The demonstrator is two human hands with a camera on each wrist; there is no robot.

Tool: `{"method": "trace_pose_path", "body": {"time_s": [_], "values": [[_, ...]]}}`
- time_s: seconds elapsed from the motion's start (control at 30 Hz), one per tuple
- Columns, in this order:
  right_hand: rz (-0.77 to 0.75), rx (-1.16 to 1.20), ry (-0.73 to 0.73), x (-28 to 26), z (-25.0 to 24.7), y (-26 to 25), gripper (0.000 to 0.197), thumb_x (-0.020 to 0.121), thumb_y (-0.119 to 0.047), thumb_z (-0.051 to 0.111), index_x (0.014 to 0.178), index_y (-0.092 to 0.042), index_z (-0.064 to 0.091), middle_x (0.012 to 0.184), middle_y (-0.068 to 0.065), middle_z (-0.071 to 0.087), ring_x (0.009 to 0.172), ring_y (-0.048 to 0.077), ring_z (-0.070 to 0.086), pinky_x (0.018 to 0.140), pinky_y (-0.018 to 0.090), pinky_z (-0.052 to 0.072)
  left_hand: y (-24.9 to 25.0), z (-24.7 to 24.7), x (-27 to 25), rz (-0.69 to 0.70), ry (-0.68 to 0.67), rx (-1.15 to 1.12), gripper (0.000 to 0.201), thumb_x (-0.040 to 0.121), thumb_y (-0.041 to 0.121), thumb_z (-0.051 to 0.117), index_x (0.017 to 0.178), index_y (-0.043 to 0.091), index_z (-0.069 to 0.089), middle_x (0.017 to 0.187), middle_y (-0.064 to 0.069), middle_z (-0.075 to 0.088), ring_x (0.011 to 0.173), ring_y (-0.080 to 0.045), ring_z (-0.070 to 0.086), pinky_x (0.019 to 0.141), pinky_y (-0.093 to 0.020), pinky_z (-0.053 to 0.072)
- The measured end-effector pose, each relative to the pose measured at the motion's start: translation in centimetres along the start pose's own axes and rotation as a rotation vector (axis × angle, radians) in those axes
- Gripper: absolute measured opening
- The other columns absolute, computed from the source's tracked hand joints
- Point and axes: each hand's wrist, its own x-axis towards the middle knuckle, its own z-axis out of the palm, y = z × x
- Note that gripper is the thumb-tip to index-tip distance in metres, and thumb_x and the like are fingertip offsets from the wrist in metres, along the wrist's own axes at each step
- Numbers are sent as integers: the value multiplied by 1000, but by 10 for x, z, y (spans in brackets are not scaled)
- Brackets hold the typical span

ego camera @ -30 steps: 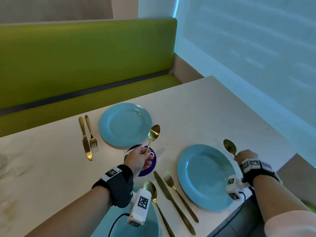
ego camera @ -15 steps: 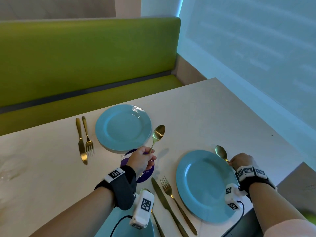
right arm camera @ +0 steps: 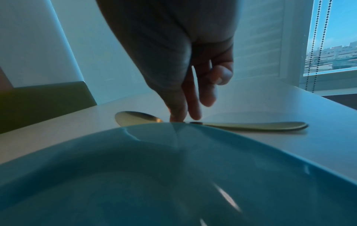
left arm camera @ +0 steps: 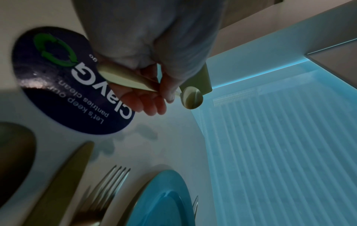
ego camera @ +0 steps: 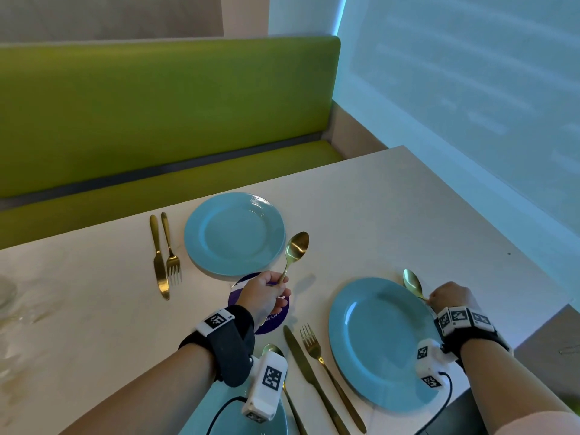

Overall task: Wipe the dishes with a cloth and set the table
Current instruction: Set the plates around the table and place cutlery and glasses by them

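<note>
White table point(ego camera: 392, 208) by a green bench point(ego camera: 157, 105): left hand point(ego camera: 263, 295) pinches 1 raised gold spoon point(ego camera: 295, 248); right hand point(ego camera: 450, 298), fingers straight, touches another gold spoon point(ego camera: 412, 282) lying beside a blue plate point(ego camera: 354, 340).

A long green upholstered bench point(ego camera: 163, 114) runs along the far edge of the white table point(ego camera: 376, 215), with a dark strip between its backrest and seat. A round dark-blue sticker point(left arm camera: 58, 85) with a green arrow logo and white lettering lies flat on the tabletop. Pale slatted window blinds point(right arm camera: 258, 39) hang on the right, with beaded cords point(right arm camera: 316, 45) beside them.
</note>
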Motion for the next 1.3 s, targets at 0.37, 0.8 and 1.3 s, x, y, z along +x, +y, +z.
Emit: {"method": "trace_pose_path", "body": {"time_s": [0.37, 0.8, 1.3], "values": [[-962, -7, 157, -136, -49, -170, 26, 88, -18, 57, 109, -27, 69, 111, -3, 66, 105, 17, 60, 86, 29, 46, 8, -14, 4, 77, -17, 238, 14, 91, 12, 56, 100, 13, 66, 72, 2, 61, 59, -8, 49, 53, -16, 41], [-1095, -354, -51, -148, -15, -238, 25, 92, -22, 49, 107, -28, 67, 111, -4, 65, 106, 19, 57, 81, 29, 44, 26, -57, 25, 153, 85, 582, 75, 80, 25, 70, 141, 11, 28, 122, -10, 61, 114, -24, 56, 97, -32, 46], [-427, -295, -1, -34, -23, -313, 26, 85, -25, 63, 98, -3, 69, 98, 11, 70, 94, 23, 66, 74, 27, 52, 25, -135, 36, 199, 306, 499, 44, 91, 25, 58, 131, 14, 46, 135, -5, 51, 123, -21, 50, 99, -27, 39]]}}
